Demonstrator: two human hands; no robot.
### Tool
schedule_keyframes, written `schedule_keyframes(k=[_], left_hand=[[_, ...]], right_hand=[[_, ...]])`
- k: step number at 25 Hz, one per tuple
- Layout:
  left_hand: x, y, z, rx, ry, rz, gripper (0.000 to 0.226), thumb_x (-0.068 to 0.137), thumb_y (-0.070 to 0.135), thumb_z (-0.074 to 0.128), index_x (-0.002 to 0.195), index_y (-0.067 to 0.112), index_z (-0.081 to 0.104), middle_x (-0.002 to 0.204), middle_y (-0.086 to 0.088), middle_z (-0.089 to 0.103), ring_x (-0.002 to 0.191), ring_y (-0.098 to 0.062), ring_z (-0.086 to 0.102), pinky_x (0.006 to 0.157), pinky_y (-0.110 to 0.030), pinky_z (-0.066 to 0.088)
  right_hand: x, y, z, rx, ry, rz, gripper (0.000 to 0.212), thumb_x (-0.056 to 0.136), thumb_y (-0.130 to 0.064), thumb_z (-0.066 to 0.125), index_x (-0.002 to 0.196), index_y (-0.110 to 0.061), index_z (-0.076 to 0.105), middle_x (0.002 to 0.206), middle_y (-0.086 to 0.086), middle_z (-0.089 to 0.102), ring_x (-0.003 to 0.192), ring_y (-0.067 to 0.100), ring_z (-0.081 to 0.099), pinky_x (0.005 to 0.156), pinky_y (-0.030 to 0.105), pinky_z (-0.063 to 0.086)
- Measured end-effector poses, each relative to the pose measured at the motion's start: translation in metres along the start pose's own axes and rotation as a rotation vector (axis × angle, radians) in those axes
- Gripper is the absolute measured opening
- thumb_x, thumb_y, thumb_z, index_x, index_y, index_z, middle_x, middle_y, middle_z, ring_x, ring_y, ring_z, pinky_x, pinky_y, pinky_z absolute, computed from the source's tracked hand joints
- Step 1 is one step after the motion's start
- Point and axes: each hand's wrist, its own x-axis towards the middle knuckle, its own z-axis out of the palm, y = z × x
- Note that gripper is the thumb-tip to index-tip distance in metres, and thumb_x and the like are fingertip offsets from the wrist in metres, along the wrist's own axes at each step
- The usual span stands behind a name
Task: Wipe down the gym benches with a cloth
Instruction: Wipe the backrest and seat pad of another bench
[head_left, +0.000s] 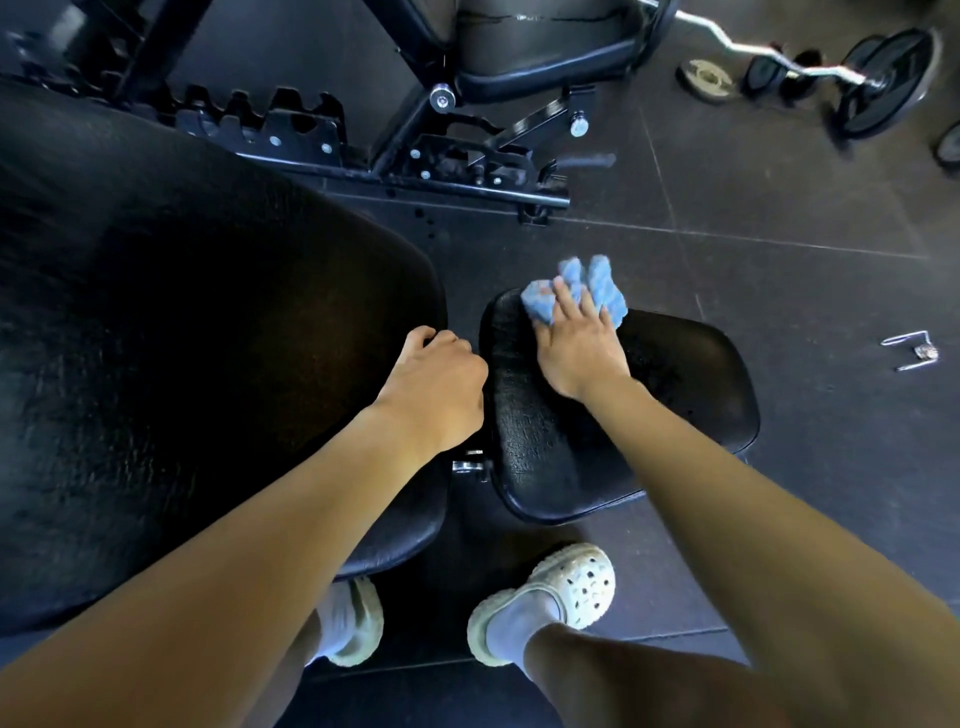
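The blue cloth (576, 291), a bunched, fluffy microfibre rag, lies at the far edge of the small black seat pad (623, 426), at about twelve o'clock on that surface, with part of it hanging past the rim over the floor. The right hand (579, 345) presses it down flat, fingers (566, 299) spread apart and laid over the fabric rather than pinching it. To do this stroke well, I judge the palm should keep even pressure and draw the cloth in overlapping passes from the far rim toward six o'clock, reaching the rounded edges too, since bunched fabric covers only a narrow strip at a time; flattening it would help. The pad's vinyl looks textured and slightly glossy, with a sheen near three o'clock that may be damp, though I cannot tell. At nine o'clock of the seat, the left hand (436, 384) is curled shut on the end of the larger back pad (208, 338), apparently steadying it. Further out, at twelve o'clock, stands a second bench's black steel frame (395, 150), and at two o'clock a curl bar with weight plates (883, 78) rests on the rubber floor (805, 291).
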Motion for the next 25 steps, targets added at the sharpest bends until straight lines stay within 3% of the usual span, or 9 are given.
schedule_keyframes(k=[2,4,9,12,15,19,23,25], left_hand=[[0.001,-0.001,0.000,-0.010,0.009,-0.007,0.028,0.098,0.024,0.045,0.111,0.023,0.069,0.117,0.002,0.063,0.126,-0.019,0.048,0.119,-0.040,0.021],[0.001,0.002,-0.001,-0.003,0.012,-0.008,0.027,0.097,0.024,0.046,0.111,0.022,0.069,0.116,0.001,0.063,0.124,-0.020,0.049,0.119,-0.041,0.022],[-0.009,0.004,-0.005,0.005,-0.019,0.000,0.026,0.098,0.025,0.045,0.112,0.021,0.067,0.119,0.000,0.062,0.127,-0.021,0.048,0.120,-0.042,0.020],[-0.023,0.007,-0.004,-0.019,-0.005,0.013,0.028,0.096,0.021,0.047,0.110,0.020,0.071,0.118,0.000,0.064,0.127,-0.020,0.049,0.121,-0.040,0.018],[-0.034,0.010,0.000,-0.008,-0.006,0.023,0.028,0.095,0.022,0.049,0.112,0.020,0.071,0.119,-0.001,0.064,0.127,-0.020,0.049,0.123,-0.042,0.016],[-0.048,0.015,0.005,0.029,-0.070,0.050,0.027,0.098,0.026,0.048,0.113,0.018,0.069,0.122,-0.002,0.063,0.135,-0.018,0.043,0.125,-0.047,0.010],[-0.059,0.014,0.008,0.040,-0.092,0.061,0.031,0.100,0.027,0.047,0.119,0.017,0.069,0.129,0.001,0.061,0.142,-0.017,0.037,0.126,-0.048,0.005],[-0.063,0.016,0.008,0.033,-0.080,0.062,0.030,0.100,0.027,0.046,0.116,0.017,0.070,0.125,0.001,0.061,0.138,-0.018,0.040,0.126,-0.048,0.005]], right_hand=[[0.008,-0.018,-0.005,0.094,-0.014,0.086,0.061,0.108,-0.037,0.016,0.162,-0.013,0.003,0.171,0.003,-0.005,0.156,0.033,-0.006,0.126,0.052,0.006],[-0.017,-0.038,0.002,0.075,-0.008,0.060,0.063,0.106,-0.037,0.017,0.163,-0.014,-0.001,0.171,0.003,-0.008,0.156,0.034,-0.008,0.126,0.053,0.007],[-0.095,-0.033,0.019,-0.031,-0.070,-0.317,0.070,0.098,-0.045,0.004,0.163,-0.021,0.000,0.170,-0.003,-0.011,0.157,0.027,-0.009,0.127,0.047,0.006],[-0.065,-0.013,0.008,-0.020,-0.068,-0.155,0.063,0.106,-0.040,0.015,0.164,-0.017,0.004,0.170,-0.006,-0.008,0.157,0.025,-0.004,0.127,0.046,0.009],[-0.062,-0.041,0.010,0.078,-0.064,0.015,0.063,0.107,-0.040,0.021,0.163,-0.020,0.001,0.171,-0.003,-0.008,0.156,0.032,-0.006,0.125,0.051,0.008],[-0.132,-0.066,0.034,-0.076,-0.072,-0.221,0.061,0.106,-0.039,0.021,0.163,-0.023,0.006,0.170,-0.003,-0.012,0.155,0.035,-0.014,0.126,0.053,0.008],[-0.172,-0.044,0.036,-0.173,-0.049,-0.433,0.055,0.105,-0.037,0.036,0.157,-0.018,0.034,0.169,-0.002,0.015,0.157,0.036,-0.002,0.126,0.050,0.012],[-0.166,-0.038,0.034,-0.255,-0.057,-0.506,0.054,0.106,-0.038,0.036,0.156,-0.018,0.037,0.168,-0.002,0.022,0.157,0.036,0.002,0.125,0.048,0.015]])
